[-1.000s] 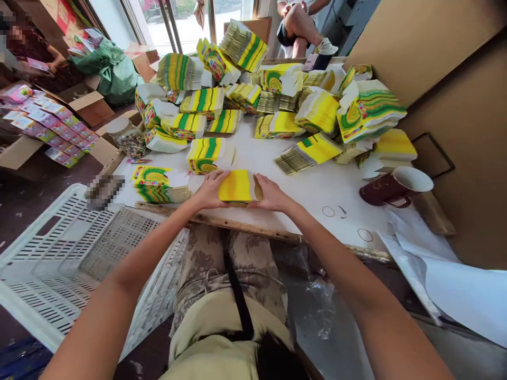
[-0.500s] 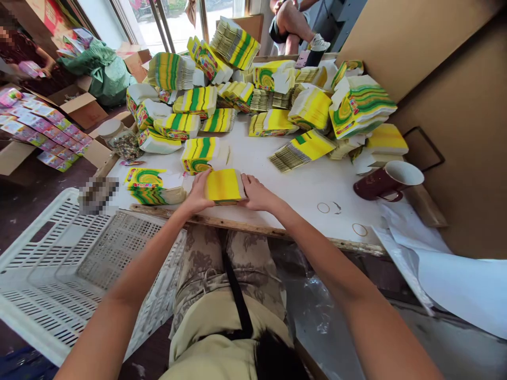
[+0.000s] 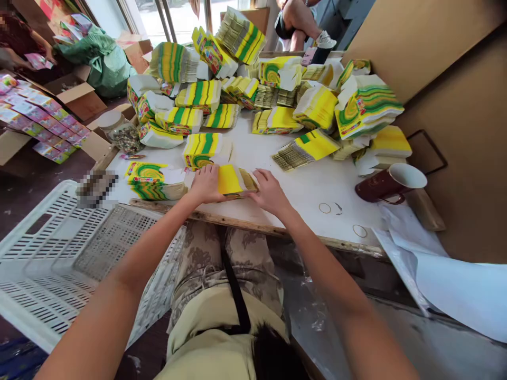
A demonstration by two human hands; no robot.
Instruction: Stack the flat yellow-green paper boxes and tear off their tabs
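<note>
Here at the counter (image 3: 253, 150)'s near edge, the left hand (image 3: 206, 184) curls around one end of a blocky yellow stack of thin printed card (image 3: 230, 180), the right hand (image 3: 270, 194) half open with fingertips at its other, paler end! Beyond, banded bundles (image 3: 198, 96) fan out in wavy green-and-yellow layers, while a clear round jar (image 3: 125, 136) holds small mottled bits and a glossy maroon mug (image 3: 390, 183) shows a white inside.
</note>
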